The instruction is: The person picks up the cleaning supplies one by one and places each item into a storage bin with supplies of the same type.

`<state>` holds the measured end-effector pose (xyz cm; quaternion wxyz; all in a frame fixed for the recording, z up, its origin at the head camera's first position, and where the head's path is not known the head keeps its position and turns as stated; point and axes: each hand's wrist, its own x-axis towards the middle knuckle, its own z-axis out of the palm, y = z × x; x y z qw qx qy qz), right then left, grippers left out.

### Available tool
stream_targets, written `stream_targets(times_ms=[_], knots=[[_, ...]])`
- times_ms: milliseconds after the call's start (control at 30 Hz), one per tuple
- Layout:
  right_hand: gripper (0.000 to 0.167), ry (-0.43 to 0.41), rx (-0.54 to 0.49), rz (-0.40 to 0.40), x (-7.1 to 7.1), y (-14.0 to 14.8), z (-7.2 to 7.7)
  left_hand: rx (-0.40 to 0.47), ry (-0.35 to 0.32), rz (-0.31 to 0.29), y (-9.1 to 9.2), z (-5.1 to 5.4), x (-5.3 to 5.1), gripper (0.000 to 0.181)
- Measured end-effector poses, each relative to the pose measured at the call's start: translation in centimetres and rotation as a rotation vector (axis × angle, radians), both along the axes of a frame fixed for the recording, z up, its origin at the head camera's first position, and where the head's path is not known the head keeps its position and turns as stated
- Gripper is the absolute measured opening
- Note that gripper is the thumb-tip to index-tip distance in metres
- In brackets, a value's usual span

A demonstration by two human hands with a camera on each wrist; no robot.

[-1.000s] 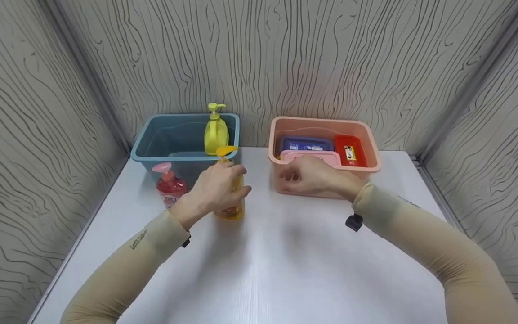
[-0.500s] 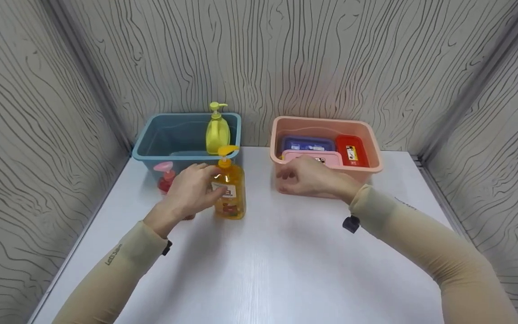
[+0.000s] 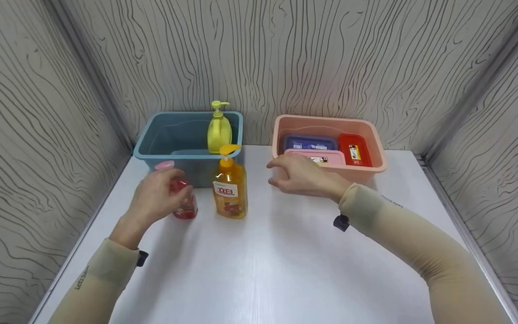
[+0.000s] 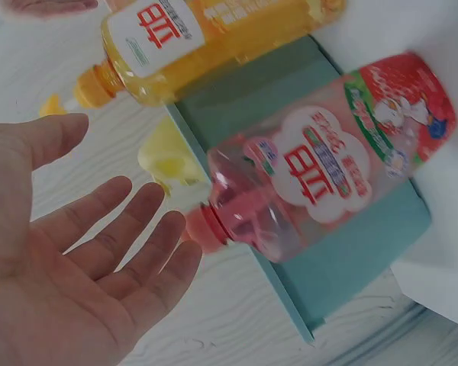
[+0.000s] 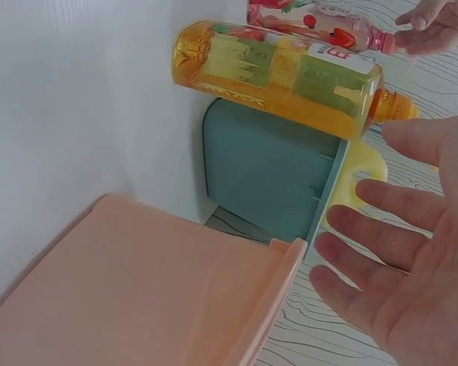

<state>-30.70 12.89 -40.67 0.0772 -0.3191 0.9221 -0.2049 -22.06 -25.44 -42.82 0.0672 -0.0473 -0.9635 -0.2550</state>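
Note:
My left hand [image 3: 153, 195] is at the red pump bottle [image 3: 186, 204], fingers loosely spread. In the left wrist view the fingertips lie near the neck of that red bottle [image 4: 313, 168], and the palm holds nothing; contact is hard to tell. An orange-yellow pump bottle [image 3: 230, 191] stands upright just to the right, untouched. My right hand [image 3: 301, 175] hovers in front of the pink bin [image 3: 378, 157] with relaxed fingers. Nothing lies in the right palm [image 5: 420, 267] in the right wrist view.
Behind the bottles sits a teal bin [image 3: 151, 139] with a yellow-green pump bottle [image 3: 219, 134] in it. Inside the pink bin are a blue box [image 3: 310, 142], a pink box [image 3: 331, 157] and a red box [image 3: 355, 150]. Patterned walls surround the white table [image 3: 241, 270].
My left hand has come off the orange-yellow bottle, which stays standing, and moved left to the red bottle. My right hand has shifted slightly left in front of the pink bin.

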Motion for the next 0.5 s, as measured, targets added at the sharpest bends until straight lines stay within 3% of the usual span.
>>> stream_targets(times_ms=[167,367,500], knots=[[0.062,-0.022,-0.006,-0.058,-1.1,-0.9,-0.1,0.017,-0.010,0.015,-1.5,-0.5,0.5,0.051],[0.070,0.115,0.051,-0.051,-3.8,-2.7,-0.4,0.003,-0.101,0.049,-3.0,-1.3,0.4,0.052],[0.073,0.128,0.097,-0.094,-5.2,-4.1,-0.7,-0.029,-0.166,0.077,-4.1,-1.8,0.1,0.065]])
